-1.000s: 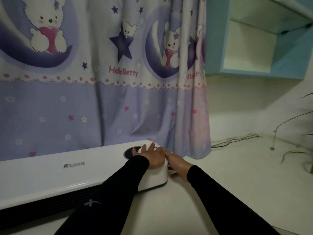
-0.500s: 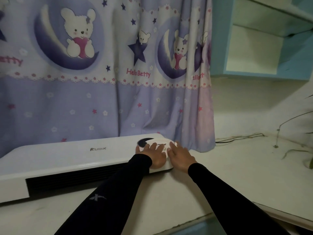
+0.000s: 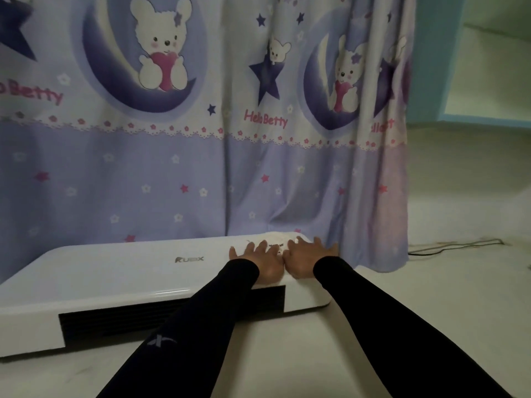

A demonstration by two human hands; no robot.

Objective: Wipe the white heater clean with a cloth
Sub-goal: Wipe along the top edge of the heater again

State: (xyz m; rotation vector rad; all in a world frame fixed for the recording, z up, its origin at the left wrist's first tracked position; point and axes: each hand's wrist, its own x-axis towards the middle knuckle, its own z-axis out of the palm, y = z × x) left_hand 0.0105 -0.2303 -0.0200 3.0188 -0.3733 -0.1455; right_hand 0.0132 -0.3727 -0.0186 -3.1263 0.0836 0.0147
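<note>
The long white heater [image 3: 120, 271] lies on the pale surface in front of the curtain, with a dark grille along its front. A white cloth [image 3: 277, 239] is spread over the right end of its top and is hard to tell from the casing. My left hand [image 3: 258, 261] and my right hand [image 3: 306, 258] lie side by side on the cloth, palms down and fingers spread, pressing it onto the heater. Both arms are in black sleeves.
A purple curtain [image 3: 201, 168] with bear prints hangs right behind the heater. A dark cable [image 3: 459, 245] runs along the pale surface [image 3: 431, 326] at the right. A blue-framed shelf [image 3: 488, 67] is on the wall at the upper right.
Both hands have slid from the heater's right end face up onto its top and now press the cloth there. The camera has moved closer and turned left.
</note>
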